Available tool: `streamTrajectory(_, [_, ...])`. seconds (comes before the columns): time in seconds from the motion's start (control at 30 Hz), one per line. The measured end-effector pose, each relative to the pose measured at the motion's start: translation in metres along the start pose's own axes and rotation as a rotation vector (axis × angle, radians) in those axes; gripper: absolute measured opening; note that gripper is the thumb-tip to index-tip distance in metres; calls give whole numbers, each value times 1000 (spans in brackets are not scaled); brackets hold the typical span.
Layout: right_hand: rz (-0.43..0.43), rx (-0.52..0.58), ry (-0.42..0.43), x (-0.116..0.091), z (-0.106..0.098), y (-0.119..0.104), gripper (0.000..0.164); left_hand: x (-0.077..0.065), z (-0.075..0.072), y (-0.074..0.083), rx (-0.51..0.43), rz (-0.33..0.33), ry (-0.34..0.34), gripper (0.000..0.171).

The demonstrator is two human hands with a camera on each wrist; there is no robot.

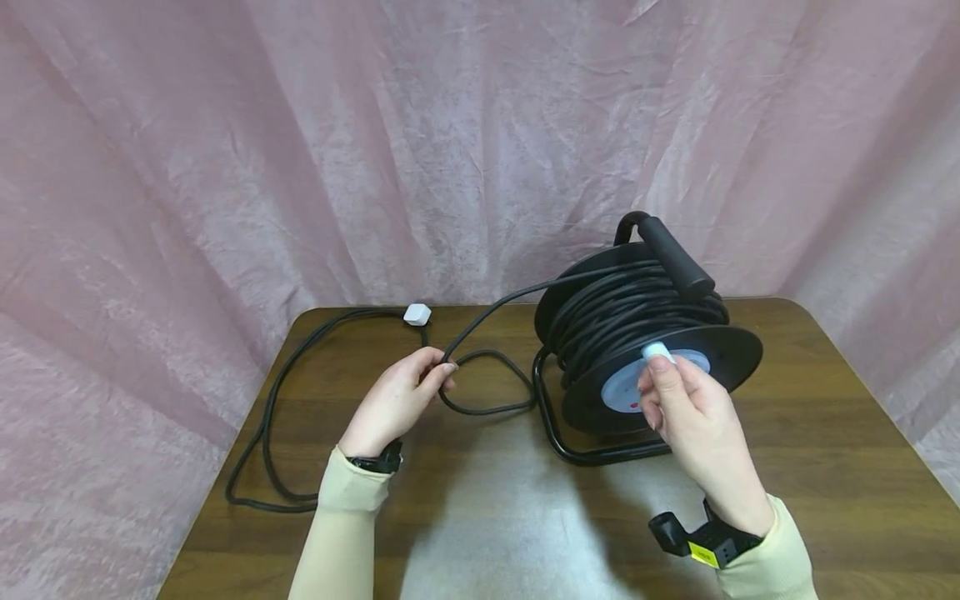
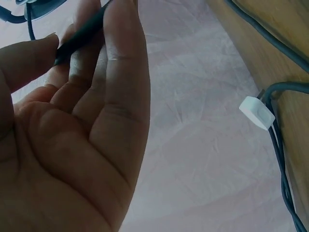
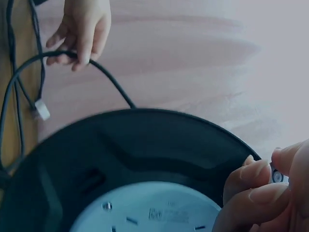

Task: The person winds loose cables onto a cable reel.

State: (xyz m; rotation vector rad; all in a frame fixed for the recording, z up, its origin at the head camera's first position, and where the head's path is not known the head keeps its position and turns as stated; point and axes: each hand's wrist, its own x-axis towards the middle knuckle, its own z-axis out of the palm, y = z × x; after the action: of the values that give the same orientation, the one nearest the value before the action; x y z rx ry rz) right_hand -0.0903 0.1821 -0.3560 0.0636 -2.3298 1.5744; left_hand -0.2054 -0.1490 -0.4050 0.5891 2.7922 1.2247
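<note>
A black cable reel [image 1: 738, 354] stands on its tubular metal frame, right of the middle in the head view, with several turns of cable [image 1: 600, 312] on its drum. My right hand [image 1: 693, 417] pinches the pale winding knob [image 1: 657, 351] on the near side of the reel. Left of the reel, my left hand [image 1: 390, 404] pinches the loose black cable [image 1: 510, 297] between thumb and fingers. From there the cable slopes up to the top of the drum. In the left wrist view, the cable [image 2: 82, 41] crosses between thumb tip and fingers.
A small white block [image 1: 417, 314] sits with the cable near the table's back edge. Long loops of cable [image 1: 266, 421] lie on the left of the wooden table [image 1: 825, 417], and a smaller loop lies beside the reel frame. Behind hangs a pink curtain [image 1: 480, 150].
</note>
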Motion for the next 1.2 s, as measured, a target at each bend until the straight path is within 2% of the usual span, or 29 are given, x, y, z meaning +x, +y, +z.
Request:
streamTrajectory(0.2, [0,-79,101,1,-7,2,24,1,2,0,15,28,1,18])
streamTrajectory(0.37, [-3,-123,261,2,-10,4,20,0,4,-1,19,48,10,20])
streamTrajectory(0.47, [-42,10,365,4,-10,5,27,0,5,-1,18,69,23,19])
streamTrajectory(0.63, [-176,252,425,6,-9,6,37,1,6,0,20,92,39,15])
streamTrajectory(0.77, [-240,168,468,7,-9,6,37,1,6,1,9,99,37,14])
streamTrajectory(0.87, [-242,67,503,8,-11,7,35,2,7,2,-7,99,26,15])
streamTrajectory(0.97, [-239,11,512,8,-14,7,34,3,8,1,-4,80,11,15])
streamTrajectory(1.1, [-234,-8,519,10,-18,10,34,5,11,-2,0,63,-13,17])
streamTrajectory(1.2, [-215,-12,535,12,-22,12,34,7,14,-3,-35,57,-21,17])
